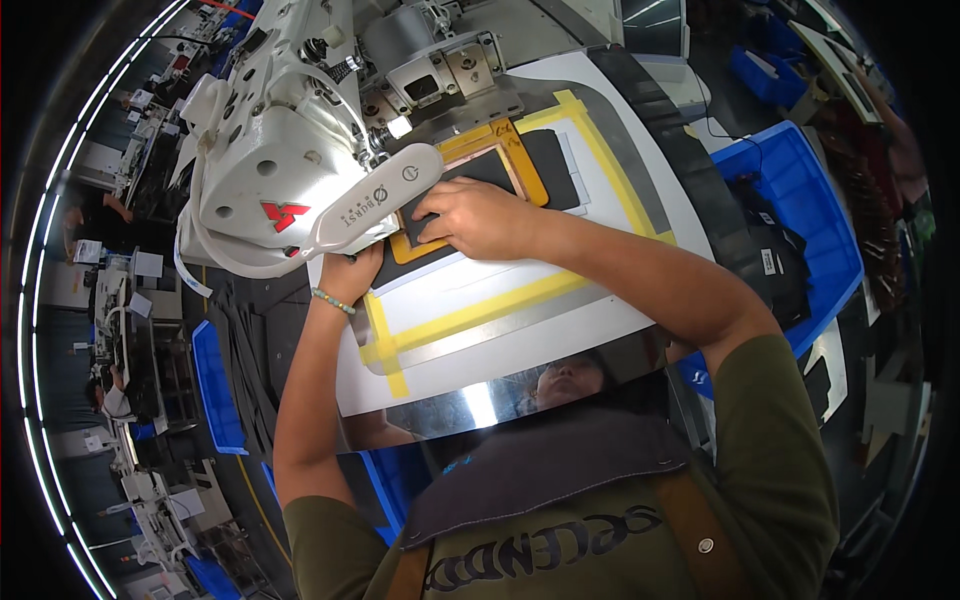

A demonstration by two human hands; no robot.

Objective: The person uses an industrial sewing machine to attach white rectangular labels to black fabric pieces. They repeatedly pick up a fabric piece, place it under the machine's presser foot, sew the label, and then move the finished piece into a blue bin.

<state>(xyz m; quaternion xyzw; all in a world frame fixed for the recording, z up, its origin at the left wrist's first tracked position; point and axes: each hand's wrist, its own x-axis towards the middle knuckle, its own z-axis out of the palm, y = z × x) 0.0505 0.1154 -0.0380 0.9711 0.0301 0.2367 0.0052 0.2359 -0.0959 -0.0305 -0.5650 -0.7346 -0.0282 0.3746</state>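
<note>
My right hand point(475, 215) lies over dark fabric inside an orange-yellow rectangular frame point(533, 185), its fingers somewhat spread and pressing down. To its left, my left hand point(352, 272) is beside the frame's left end, under the white sewing machine head point(270, 165); the machine hides its fingers. A dark fabric piece point(548, 155) reaches out past the frame on the right. Beneath lies a white sheet point(490, 290) bordered with yellow tape point(500, 318). A white paddle-shaped piece point(385, 195) hangs over the frame's left part, hiding some of it.
A polished metal plate edge point(450, 405) runs along the near side. Dark pieces lie in a blue bin point(820, 240) at the right. Another blue bin point(215, 385) is at the left, next to dark cloth point(245, 350). More machines and people are at far left.
</note>
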